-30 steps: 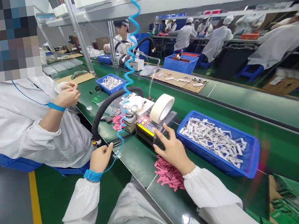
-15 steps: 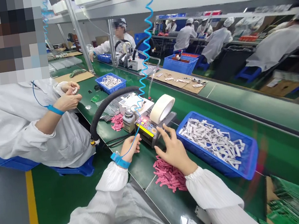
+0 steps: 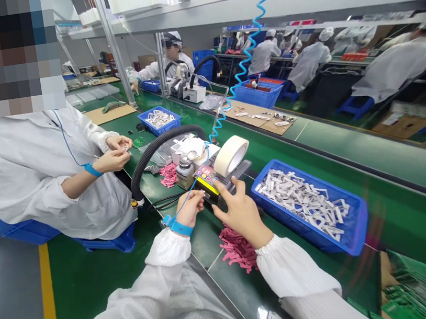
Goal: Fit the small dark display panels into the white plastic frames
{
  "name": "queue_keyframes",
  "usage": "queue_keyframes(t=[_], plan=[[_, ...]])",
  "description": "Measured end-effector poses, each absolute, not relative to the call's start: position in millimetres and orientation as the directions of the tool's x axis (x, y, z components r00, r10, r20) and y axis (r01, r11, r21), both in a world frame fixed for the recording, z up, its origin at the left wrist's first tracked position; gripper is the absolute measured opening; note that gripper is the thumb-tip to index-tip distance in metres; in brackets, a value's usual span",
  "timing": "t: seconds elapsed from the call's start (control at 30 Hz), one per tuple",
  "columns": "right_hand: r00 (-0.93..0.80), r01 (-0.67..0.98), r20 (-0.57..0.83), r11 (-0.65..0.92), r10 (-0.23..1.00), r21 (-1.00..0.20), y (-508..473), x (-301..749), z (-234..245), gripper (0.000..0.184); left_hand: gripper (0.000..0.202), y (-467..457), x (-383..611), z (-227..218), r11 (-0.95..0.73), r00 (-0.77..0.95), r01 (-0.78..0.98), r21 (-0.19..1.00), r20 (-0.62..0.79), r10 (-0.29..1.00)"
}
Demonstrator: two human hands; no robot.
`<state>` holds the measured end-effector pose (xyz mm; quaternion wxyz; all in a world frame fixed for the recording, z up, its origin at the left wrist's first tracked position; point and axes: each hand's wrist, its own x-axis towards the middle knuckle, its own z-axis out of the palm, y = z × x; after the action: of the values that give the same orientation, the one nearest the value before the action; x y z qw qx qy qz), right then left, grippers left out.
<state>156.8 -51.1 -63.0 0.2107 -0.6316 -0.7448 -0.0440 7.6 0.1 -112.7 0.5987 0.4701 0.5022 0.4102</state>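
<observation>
Tape dispenser [image 3: 208, 180] sits between both hands, front edge toward the person. L hand [image 3: 192, 209] reaches its front, fingers [image 3: 201, 195] in a narrow grip; R hand [image 3: 242, 214] is alongside, fingertips [image 3: 217, 190] on the front edge, grip also narrow. Anything held is too small to tell. Tape roll [image 3: 232, 158] stands upright on top. Blue strap [image 3: 181, 229] on L wrist, cord attached, prob. ESD. Pink strips [image 3: 237, 248] lie on desk [image 3: 209, 244] by R hand; blue bin [image 3: 359, 228] of white parts [image 3: 301, 194] at R, both in easy reach. Black hose [image 3: 159, 145] arcs beyond. Co-worker's hands [image 3: 119, 154] at L hold a small part. Far bin [image 3: 161, 133] further on.
</observation>
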Motion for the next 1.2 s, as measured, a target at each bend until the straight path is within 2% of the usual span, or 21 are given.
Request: queue_keyframes(t=[0.1, 0.2, 0.3, 0.4, 0.6, 0.73, 0.87, 1.07, 1.2], plan=[[-0.102, 0.968, 0.352, 0.174, 0.930, -0.180, -51.4, 152.3, -60.2, 0.065, 0.023, -2.2, -18.0, -112.1, 0.173, 0.167, 0.120, 0.978, -0.192, 0.967], [-0.094, 0.972, 0.340, 0.160, 0.936, -0.170, -51.5, 150.7, -59.4, 0.064, 0.021, 0.8, -36.9, -111.9, 0.122, 0.234, 0.344, 0.931, -0.211, 0.949], [-0.089, 0.973, 0.344, 0.155, 0.935, -0.169, -51.3, 151.0, -59.7, 0.062, 0.021, 7.2, -37.1, -112.6, 0.060, 0.307, 0.562, 0.825, -0.276, 0.911], [-0.090, 0.973, 0.367, 0.161, 0.926, -0.167, -50.7, 152.5, -61.3, 0.061, 0.028, 13.4, -25.2, -114.5, 0.019, 0.306, 0.718, 0.696, -0.341, 0.889], [-0.095, 0.971, 0.404, 0.175, 0.910, -0.165, -48.3, 156.5, -67.5, 0.056, 0.033, 22.0, -15.8, -113.3, 0.018, 0.202, 0.867, 0.497, -0.385, 0.901], [-0.097, 0.966, 0.429, 0.188, 0.898, -0.177, -48.4, 157.2, -69.5, 0.061, 0.033, 16.7, -16.7, -109.5, 0.014, 0.190, 0.862, 0.507, -0.350, 0.917], [-0.102, 0.966, 0.420, 0.191, 0.902, -0.175, -49.1, 156.2, -68.6, 0.063, 0.029, 9.1, -19.5, -106.4, -0.004, 0.217, 0.773, 0.634, -0.258, 0.941], [-0.080, 0.982, 0.362, 0.136, 0.929, -0.131, -49.8, 152.6, -62.1, 0.060, 0.024, 7.7, -31.8, -98.9, 0.044, 0.212, 0.496, 0.867, -0.171, 0.962], [-0.068, 0.989, 0.341, 0.107, 0.938, -0.098, -49.8, 148.9, -59.8, 0.054, 0.024, 6.4, -30.1, -97.8, 0.141, 0.153, 0.275, 0.951, -0.188, 0.970]])
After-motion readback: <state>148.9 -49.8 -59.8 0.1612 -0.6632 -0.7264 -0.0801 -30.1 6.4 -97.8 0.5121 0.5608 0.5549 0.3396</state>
